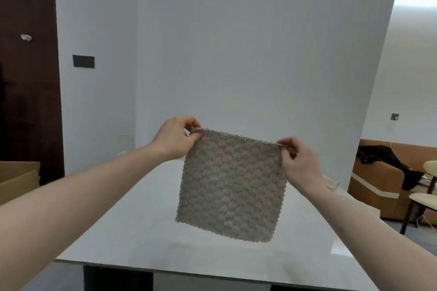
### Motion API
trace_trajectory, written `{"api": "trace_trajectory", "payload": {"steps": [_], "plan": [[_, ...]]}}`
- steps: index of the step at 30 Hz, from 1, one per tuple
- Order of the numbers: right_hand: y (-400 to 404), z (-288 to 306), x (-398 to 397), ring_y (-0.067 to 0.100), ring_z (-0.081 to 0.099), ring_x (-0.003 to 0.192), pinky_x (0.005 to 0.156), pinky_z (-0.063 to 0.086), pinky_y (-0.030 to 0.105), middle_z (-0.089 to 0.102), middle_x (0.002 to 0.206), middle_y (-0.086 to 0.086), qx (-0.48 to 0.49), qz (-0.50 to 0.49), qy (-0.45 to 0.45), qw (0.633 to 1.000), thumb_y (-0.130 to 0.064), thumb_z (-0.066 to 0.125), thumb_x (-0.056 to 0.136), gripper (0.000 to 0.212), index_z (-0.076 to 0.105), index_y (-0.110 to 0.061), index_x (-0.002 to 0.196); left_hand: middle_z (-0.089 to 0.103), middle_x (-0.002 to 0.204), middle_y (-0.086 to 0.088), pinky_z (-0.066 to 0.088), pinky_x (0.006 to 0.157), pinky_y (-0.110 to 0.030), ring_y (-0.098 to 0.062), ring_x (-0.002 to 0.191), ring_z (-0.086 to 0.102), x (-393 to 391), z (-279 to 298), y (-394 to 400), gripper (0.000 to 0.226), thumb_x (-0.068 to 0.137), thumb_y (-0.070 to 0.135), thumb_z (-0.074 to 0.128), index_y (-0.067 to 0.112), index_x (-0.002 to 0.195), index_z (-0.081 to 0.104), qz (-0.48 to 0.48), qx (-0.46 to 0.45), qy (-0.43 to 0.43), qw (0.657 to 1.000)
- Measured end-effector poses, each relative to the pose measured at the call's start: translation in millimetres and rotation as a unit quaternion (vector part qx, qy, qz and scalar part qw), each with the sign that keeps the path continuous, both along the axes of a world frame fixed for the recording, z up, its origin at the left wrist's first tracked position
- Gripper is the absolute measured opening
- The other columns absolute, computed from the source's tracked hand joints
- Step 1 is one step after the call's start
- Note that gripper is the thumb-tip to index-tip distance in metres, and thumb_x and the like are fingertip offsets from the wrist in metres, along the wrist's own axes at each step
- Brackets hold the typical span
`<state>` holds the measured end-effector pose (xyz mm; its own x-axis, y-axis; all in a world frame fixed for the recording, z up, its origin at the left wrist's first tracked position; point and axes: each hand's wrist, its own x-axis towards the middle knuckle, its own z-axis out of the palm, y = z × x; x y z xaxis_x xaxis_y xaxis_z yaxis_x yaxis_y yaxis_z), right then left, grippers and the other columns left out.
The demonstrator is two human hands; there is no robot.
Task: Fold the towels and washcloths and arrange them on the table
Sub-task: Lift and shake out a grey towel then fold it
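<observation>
A pale grey-white wall (236,42) fills the background from ten to two o'clock, with a dark brown wooden door (26,78) at nine o'clock and a small black rectangular wall plate (83,61) just beside it. A white smooth-topped table (142,220) occupies the lower centre, running away from the viewer toward twelve o'clock; its near edge lies at six o'clock.

At three o'clock stands a tan leather sofa (378,191) with a black garment (387,160) draped over its back. Just beside it, toward four o'clock, is a cream-seated chair on black legs (423,198). A brown cardboard box (16,177) sits at the frame edge at nine o'clock, beside the door. A cream-coloured pile of cloth (331,183) lies on the table's right edge at three o'clock, largely hidden behind the right forearm; its form cannot be determined.

The taupe square washcloth with a raised bubble-weave texture (230,184) hangs in the air at centre frame, above the table and clear of its surface. It is unfolded, flat, and tilted slightly, its top edge sloping down toward the right.

The left hand (175,137), at eleven o'clock of the cloth, pinches the top left corner between thumb and curled fingers. The right hand (298,163), at two o'clock of the cloth, pinches the top right corner likewise, thumb toward the viewer, fingers folded round the hem. Both forearms are bare and extended.
</observation>
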<state>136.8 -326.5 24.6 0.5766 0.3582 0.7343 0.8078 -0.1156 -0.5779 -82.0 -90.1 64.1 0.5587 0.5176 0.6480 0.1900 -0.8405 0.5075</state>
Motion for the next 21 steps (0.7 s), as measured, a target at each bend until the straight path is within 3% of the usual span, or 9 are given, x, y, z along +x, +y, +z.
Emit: {"api": "trace_trajectory", "payload": {"steps": [4, 11, 16, 19, 21], "plan": [[-22.5, 1.0, -20.1, -0.013, 0.063, 0.082, 0.070, 0.043, 0.013, 0.071, 0.089, -0.021, 0.017, 0.020, -0.012, 1.000, -0.014, 0.060, 0.098, 0.018, 0.072, -0.027, 0.101, 0.070, 0.085, 0.015, 0.043, 0.067, -0.016, 0.004, 0.077, 0.061, -28.0, -10.7, -18.4, 0.008, 0.093, 0.036, 0.070, 0.030, 0.089, 0.074, -0.006, -0.018, -0.030, 0.999], [-36.4, -20.0, -23.5, -0.010, 0.063, 0.085, 0.069, 0.043, 0.013, 0.071, 0.086, -0.021, -0.022, 0.019, -0.006, 1.000, -0.019, 0.065, 0.096, 0.012, 0.071, -0.029, 0.097, 0.071, 0.076, 0.016, 0.050, 0.069, -0.028, -0.001, 0.074, 0.064, -36.8, -48.7, -21.5, 0.015, 0.092, 0.038, 0.069, 0.031, 0.079, 0.072, 0.003, -0.050, 0.014, 0.999], [-20.2, -50.5, 5.1, -0.001, 0.065, 0.085, 0.068, 0.047, 0.020, 0.072, 0.083, -0.019, -0.086, -0.005, 0.031, 0.996, -0.022, 0.067, 0.094, 0.014, 0.069, -0.033, 0.087, 0.073, 0.075, 0.012, 0.061, 0.065, -0.033, -0.007, 0.056, 0.069, -8.0, -73.4, -8.3, 0.014, 0.092, 0.036, 0.070, 0.029, 0.079, 0.074, 0.008, -0.097, 0.074, 0.992], [-3.7, -69.2, 25.2, 0.007, 0.065, 0.085, 0.070, 0.051, 0.030, 0.070, 0.084, -0.019, -0.125, -0.040, 0.040, 0.990, -0.023, 0.066, 0.093, 0.013, 0.068, -0.034, 0.085, 0.075, 0.069, 0.010, 0.059, 0.064, -0.029, -0.006, 0.055, 0.069, 17.5, -88.5, 2.0, 0.013, 0.092, 0.031, 0.070, 0.027, 0.081, 0.074, 0.020, -0.113, 0.103, 0.988], [8.8, -79.7, 36.3, 0.011, 0.064, 0.085, 0.068, 0.048, 0.030, 0.069, 0.085, -0.017, -0.145, -0.065, 0.050, 0.986, -0.025, 0.066, 0.093, 0.012, 0.067, -0.034, 0.085, 0.075, 0.068, 0.005, 0.061, 0.063, -0.032, -0.009, 0.056, 0.071, 34.8, -99.6, 10.0, 0.013, 0.093, 0.026, 0.070, 0.025, 0.081, 0.073, 0.024, -0.146, 0.112, 0.983]]}}
